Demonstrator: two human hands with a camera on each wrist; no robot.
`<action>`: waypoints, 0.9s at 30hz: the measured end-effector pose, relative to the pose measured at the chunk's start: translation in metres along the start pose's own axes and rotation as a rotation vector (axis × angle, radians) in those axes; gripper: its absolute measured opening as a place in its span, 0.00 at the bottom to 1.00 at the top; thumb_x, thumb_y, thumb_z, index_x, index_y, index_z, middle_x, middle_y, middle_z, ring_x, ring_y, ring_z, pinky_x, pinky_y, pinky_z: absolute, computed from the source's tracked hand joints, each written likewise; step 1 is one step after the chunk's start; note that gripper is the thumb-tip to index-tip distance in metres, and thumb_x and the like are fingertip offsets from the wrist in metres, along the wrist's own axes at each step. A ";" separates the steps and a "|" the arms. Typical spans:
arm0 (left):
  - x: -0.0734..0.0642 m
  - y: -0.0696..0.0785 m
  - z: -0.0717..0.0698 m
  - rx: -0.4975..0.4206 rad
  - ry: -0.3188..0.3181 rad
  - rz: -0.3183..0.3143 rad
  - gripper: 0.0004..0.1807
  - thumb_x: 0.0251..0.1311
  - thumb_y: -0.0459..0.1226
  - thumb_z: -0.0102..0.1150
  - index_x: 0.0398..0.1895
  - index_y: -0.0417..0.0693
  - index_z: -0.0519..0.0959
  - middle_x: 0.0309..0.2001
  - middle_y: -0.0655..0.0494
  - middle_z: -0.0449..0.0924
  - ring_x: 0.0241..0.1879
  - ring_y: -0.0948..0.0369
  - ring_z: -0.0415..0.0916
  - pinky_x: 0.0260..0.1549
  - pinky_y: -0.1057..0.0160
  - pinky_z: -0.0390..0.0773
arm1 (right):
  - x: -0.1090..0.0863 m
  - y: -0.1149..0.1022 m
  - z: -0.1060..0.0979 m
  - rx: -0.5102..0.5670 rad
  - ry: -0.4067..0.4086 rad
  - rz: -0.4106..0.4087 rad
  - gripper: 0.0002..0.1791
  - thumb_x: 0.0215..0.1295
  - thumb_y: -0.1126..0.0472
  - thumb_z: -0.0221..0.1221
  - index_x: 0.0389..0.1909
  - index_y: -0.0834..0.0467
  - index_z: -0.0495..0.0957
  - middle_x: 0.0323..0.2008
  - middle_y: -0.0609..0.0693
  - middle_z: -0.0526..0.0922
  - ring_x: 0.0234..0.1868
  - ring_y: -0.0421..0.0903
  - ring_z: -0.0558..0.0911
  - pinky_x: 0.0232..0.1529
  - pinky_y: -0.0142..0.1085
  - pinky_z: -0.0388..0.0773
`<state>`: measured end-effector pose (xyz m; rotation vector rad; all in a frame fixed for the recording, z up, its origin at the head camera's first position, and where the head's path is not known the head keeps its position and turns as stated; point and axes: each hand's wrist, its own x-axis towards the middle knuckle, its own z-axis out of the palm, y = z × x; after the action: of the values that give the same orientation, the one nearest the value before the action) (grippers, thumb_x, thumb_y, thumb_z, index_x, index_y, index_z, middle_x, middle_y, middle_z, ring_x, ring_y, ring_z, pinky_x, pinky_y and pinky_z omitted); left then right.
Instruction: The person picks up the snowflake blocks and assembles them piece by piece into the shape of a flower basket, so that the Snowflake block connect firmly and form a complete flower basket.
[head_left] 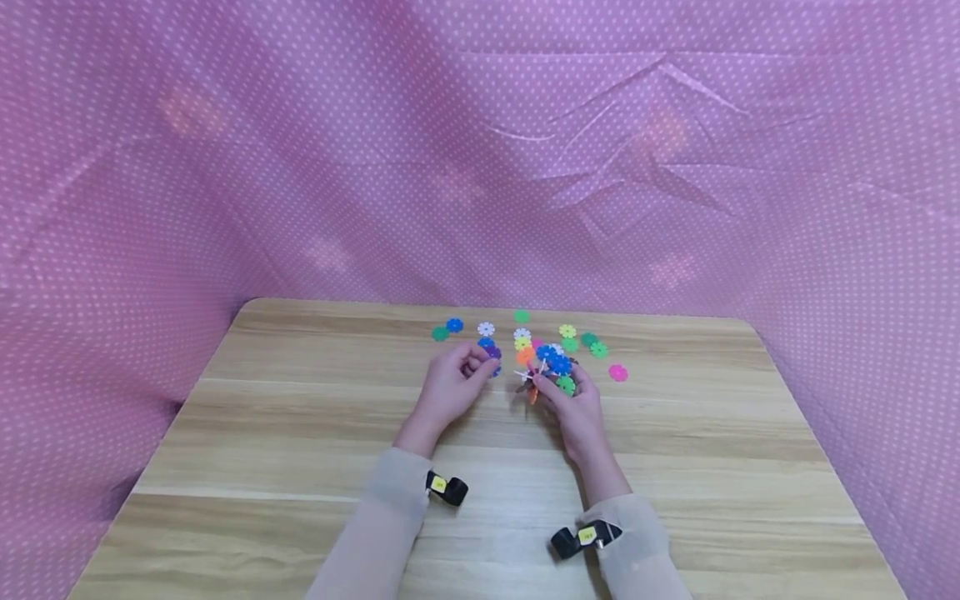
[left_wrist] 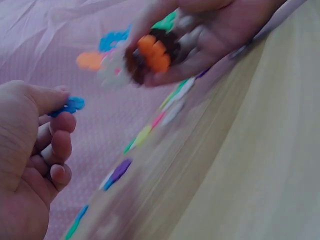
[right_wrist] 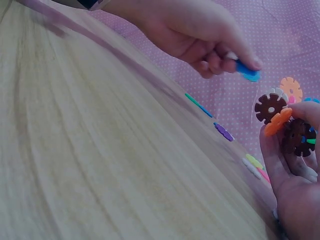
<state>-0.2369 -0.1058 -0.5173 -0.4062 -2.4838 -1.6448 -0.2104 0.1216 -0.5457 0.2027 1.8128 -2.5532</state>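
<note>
My left hand (head_left: 452, 385) pinches a blue notched disc (left_wrist: 74, 104) between thumb and forefinger, above the table. In the right wrist view the same blue disc (right_wrist: 247, 71) juts out past the thumb tip. My right hand (head_left: 579, 410) grips a cluster of interlocked flower-shaped discs (head_left: 553, 362), a short gap to the right of the left hand. Brown discs (right_wrist: 270, 109), an orange disc (right_wrist: 278, 122) and blue, white and green ones show in that cluster. Fingers and palm hide part of it.
Loose discs lie scattered toward the table's far edge, among them a pink disc (head_left: 618, 372), a white disc (head_left: 486, 329), a green disc (head_left: 521, 316) and a purple disc (left_wrist: 119, 170). Behind the wooden table (head_left: 300, 433) hangs a pink dotted cloth (head_left: 450, 167).
</note>
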 end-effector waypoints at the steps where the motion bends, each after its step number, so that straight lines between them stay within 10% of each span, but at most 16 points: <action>1: 0.000 0.002 0.003 -0.003 -0.004 0.018 0.05 0.74 0.39 0.70 0.42 0.48 0.84 0.32 0.60 0.84 0.32 0.61 0.79 0.33 0.66 0.83 | 0.000 0.000 0.000 -0.004 0.001 -0.003 0.34 0.69 0.67 0.73 0.74 0.60 0.74 0.64 0.61 0.84 0.53 0.48 0.91 0.59 0.42 0.87; 27: -0.005 0.012 0.013 0.049 -0.111 0.092 0.04 0.71 0.35 0.71 0.44 0.45 0.90 0.37 0.59 0.89 0.34 0.64 0.82 0.38 0.65 0.87 | 0.002 0.001 0.001 -0.069 0.055 -0.034 0.30 0.64 0.67 0.77 0.65 0.60 0.78 0.59 0.57 0.85 0.55 0.47 0.88 0.58 0.39 0.87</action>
<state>-0.2278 -0.0908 -0.5135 -0.6118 -2.5359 -1.5643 -0.2121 0.1203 -0.5467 0.2459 1.9366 -2.5263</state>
